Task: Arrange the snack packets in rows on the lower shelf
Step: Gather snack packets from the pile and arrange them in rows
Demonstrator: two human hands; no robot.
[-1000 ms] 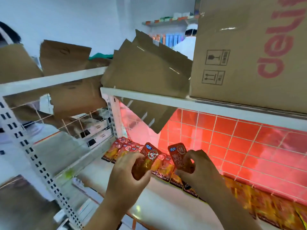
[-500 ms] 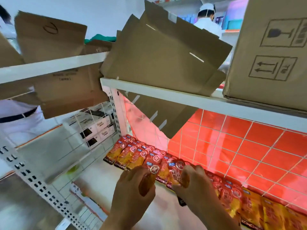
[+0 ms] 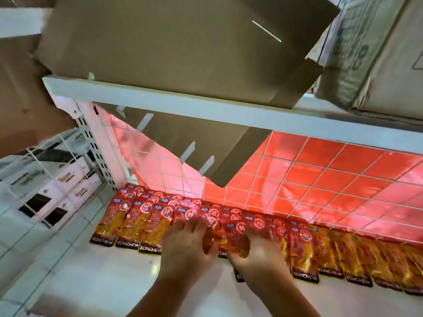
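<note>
So the person's left hand (image 3: 187, 245) is lying with its fingers stretched out flat, pressing on the snack packets (image 3: 146, 223) mid-row. The right hand (image 3: 256, 250) is sitting just beside it on a red packet (image 3: 235, 236), but it's too blurry to tell whether it's pinching that one or only pressing it. The packets are lying overlapped in rows along the back of the lower shelf (image 3: 109, 282), right against the wire grid (image 3: 320, 179). Flattened cardboard (image 3: 183, 42) is hanging over the upper shelf (image 3: 206, 108).
</note>
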